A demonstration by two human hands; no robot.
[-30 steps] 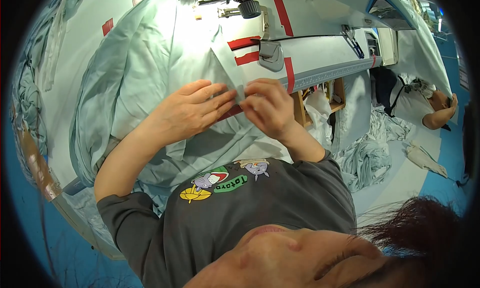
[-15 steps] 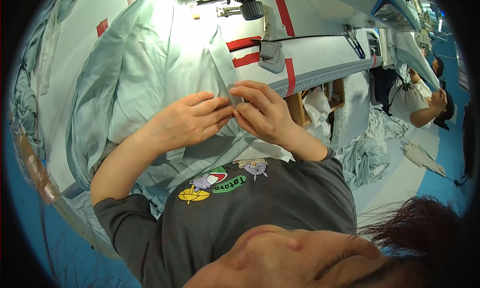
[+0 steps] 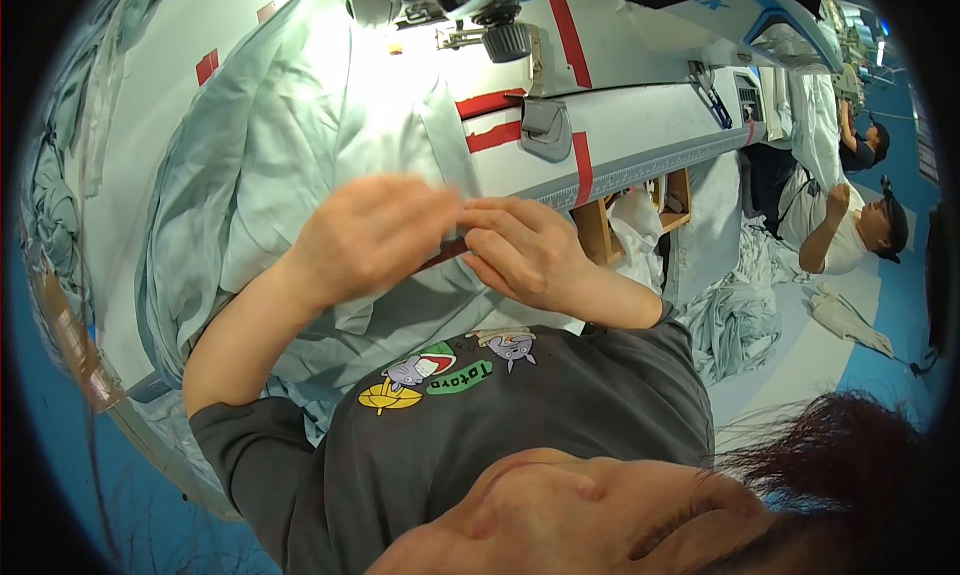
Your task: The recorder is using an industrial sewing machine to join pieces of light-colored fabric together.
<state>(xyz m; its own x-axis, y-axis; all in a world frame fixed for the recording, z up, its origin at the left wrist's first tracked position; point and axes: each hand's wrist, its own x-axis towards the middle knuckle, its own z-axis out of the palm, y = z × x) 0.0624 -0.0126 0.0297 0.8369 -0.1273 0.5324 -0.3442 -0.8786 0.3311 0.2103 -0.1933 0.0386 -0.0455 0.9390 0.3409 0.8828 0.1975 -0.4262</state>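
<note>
Pale green fabric is spread in loose folds over the white table and hangs down in front of me. My right hand is closed at the fabric's right edge, thumb and fingertips pinched together on it. Beside it, my left hand lies over the cloth with its fingertips close to the right hand's. Motion smears the left fingers, so their grip cannot be made out. Beyond both hands, the sewing machine stands at the top, and its bright light falls on the cloth.
A ruler strip runs along the table's front edge, with red tape across it. Blue-handled snips lie farther right. Below are an open wooden drawer and heaped fabric. Co-workers, one in a white shirt, are at the right.
My left hand has lifted a little and is now blurred by motion. The right hand's fingers have drawn closer together and slightly lower. The co-worker at the right has shifted posture.
</note>
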